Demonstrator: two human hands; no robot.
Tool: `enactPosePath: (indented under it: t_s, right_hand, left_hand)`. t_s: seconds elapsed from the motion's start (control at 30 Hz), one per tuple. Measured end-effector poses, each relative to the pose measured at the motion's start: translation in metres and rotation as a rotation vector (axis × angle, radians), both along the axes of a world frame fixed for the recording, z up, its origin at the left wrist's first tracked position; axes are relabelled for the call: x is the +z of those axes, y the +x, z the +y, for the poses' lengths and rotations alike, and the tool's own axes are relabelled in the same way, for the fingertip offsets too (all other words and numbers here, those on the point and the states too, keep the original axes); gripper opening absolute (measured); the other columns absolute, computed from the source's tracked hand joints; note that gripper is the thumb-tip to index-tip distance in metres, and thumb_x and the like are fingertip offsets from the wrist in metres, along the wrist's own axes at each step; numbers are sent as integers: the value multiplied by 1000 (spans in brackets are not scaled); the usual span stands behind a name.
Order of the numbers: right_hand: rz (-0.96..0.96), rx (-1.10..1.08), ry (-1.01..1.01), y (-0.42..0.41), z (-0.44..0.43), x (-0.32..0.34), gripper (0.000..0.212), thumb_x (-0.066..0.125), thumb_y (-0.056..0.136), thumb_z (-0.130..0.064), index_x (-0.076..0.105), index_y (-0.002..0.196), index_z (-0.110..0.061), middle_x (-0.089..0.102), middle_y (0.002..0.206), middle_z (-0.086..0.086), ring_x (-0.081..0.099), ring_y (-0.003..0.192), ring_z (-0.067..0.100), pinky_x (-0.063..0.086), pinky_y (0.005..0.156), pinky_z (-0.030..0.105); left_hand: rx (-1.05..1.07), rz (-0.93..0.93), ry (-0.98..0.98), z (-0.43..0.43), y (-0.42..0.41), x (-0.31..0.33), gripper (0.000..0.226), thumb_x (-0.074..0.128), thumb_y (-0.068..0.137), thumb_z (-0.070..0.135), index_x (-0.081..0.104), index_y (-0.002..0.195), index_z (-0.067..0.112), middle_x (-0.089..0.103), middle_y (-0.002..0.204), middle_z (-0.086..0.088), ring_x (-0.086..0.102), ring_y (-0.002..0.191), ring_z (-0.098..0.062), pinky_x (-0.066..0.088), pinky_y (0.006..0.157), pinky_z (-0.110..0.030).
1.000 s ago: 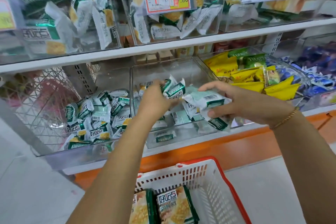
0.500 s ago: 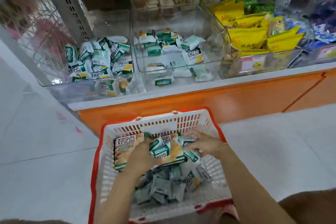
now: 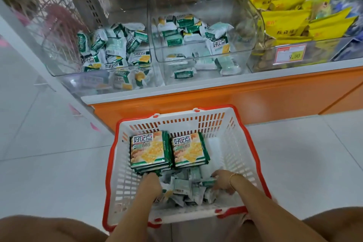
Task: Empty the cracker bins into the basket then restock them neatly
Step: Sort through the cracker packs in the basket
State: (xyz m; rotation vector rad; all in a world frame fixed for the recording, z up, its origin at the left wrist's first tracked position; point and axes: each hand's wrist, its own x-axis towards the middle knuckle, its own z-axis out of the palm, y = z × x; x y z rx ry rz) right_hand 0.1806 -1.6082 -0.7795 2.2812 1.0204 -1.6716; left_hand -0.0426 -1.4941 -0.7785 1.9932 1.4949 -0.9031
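A white basket with a red rim stands on the floor below the shelf. Two stacks of large cracker packs lie at its far end, and a loose pile of small cracker packets at its near end. My left hand is dug into the pile's left side, fingers hidden. My right hand sits at the pile's right side and pinches a small green packet. Above, the left clear bin and the middle clear bin hold more small packets.
A third clear bin with yellow snack bags and a price tag sits to the right. The orange shelf base runs just behind the basket. White floor tiles surround it. My knees fill both bottom corners.
My hands carried small packets from the middle bin down into the basket, then slid from over the large packs back to the near-end pile. The view has tilted down.
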Motion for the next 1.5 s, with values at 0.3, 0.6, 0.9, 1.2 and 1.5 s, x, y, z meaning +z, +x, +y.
enactPosePath:
  t_s: [0.3,0.6,0.9,1.2,1.5]
  right_hand:
    - [-49,-112,747,4,69,145,36,67,87,-33,48,68,-9,47,64,-5,43,56,0,31,52,15]
    - [-232,-6,1224,53,163,303,30,76,79,-35,56,98,-24,60,92,-4,52,66,-2,41,60,18]
    - [-258,509,338,71,275,285,107,82,69,-42,15,151,-32,28,154,9,55,115,28,52,91,35]
    - [-382,628,396,87,308,264,102,80,74,-41,14,151,-32,21,156,5,34,136,29,37,104,37]
    - [-480,684,435,91,325,252,128,90,56,-40,3,150,-40,15,156,8,39,134,31,40,106,43]
  left_hand:
    - [114,-688,20,66,44,173,37,61,91,32,57,60,13,61,55,0,57,47,-5,48,54,-16]
    - [201,-1145,611,159,32,323,28,64,88,34,60,70,13,60,65,-2,55,60,-18,48,62,-34]
    - [42,-533,487,260,11,313,73,70,78,49,46,137,14,45,143,-8,46,125,-26,36,97,-30]
    - [-146,-385,707,330,37,278,101,83,65,45,29,144,15,39,144,-16,38,127,-35,34,107,-41]
    - [-358,-491,700,327,51,266,69,82,69,36,50,129,26,45,136,-11,42,122,-29,41,100,-41]
